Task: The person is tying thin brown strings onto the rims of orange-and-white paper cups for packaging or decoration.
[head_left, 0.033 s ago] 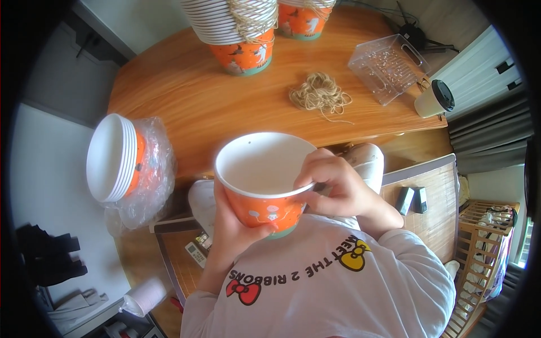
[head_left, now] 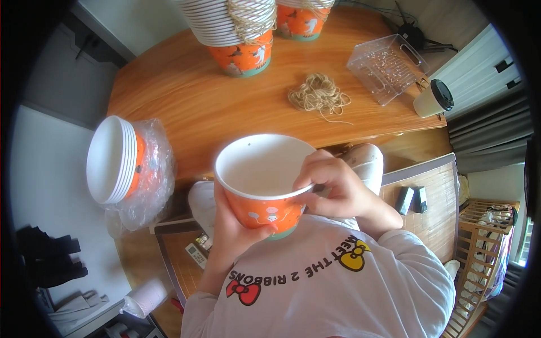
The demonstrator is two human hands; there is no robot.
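Orange bucket [head_left: 260,209] is held between counter [head_left: 169,96] and shirt [head_left: 338,290] in my view, left hand [head_left: 234,234] grasping its side, right hand [head_left: 340,181] pinching its rim, fingers [head_left: 311,166] partly hidden; clear bin [head_left: 389,93] holds tiny bits I can't identify; 2 bucket stacks [head_left: 242,61] are cut off above

Shows bright orange with small pale figures, a green base band and a white rim and inside on the wide round paper bucket [head_left: 260,207], and white rims against orange walls on the plastic-wrapped stack of nested paper buckets [head_left: 127,163]. Runs to warm orange-brown with darker streaked grain on the curved wooden table [head_left: 169,96], straw-tan on the loose tangle of thin twine [head_left: 319,94], and cream beneath a black lid [head_left: 442,94] on the tapered drinking cup [head_left: 426,103]. Reads white on the loose fabric shirt [head_left: 321,298], with dark lettering, a red bow [head_left: 244,292] and a yellow bow [head_left: 353,258], and grey on the pleated cloth curtain [head_left: 490,135].
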